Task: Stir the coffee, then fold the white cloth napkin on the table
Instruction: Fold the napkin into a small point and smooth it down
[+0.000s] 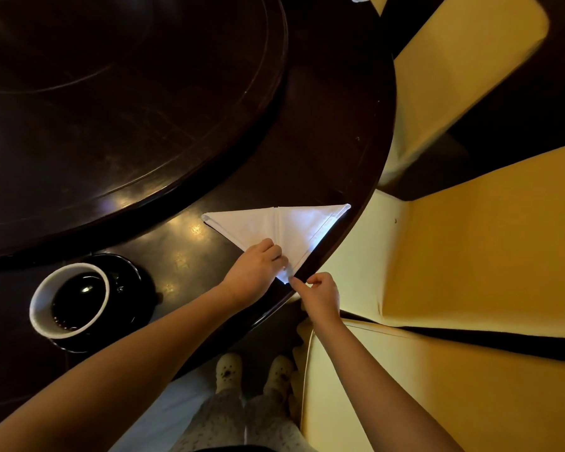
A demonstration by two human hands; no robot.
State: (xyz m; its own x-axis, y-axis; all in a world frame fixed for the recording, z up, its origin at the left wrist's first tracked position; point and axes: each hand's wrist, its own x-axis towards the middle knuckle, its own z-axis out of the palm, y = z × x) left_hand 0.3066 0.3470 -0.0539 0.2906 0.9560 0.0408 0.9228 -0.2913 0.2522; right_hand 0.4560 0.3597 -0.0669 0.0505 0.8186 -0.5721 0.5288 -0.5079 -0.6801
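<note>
The white cloth napkin (294, 228) lies on the dark round table (323, 132) by its right edge, folded into a triangle that points toward me. My left hand (255, 275) rests on the near-left part of the triangle, fingers pressed at its tip. My right hand (318, 296) hangs just off the table edge and pinches the napkin's near tip. A white cup of dark coffee (69, 300) stands on a black saucer (128, 272) to the left, apart from both hands. No spoon shows.
A raised dark turntable (118, 102) fills the middle of the table. Yellow upholstered chairs (470, 256) stand close along the table's right edge. My feet in pale shoes (229, 370) are on the floor below.
</note>
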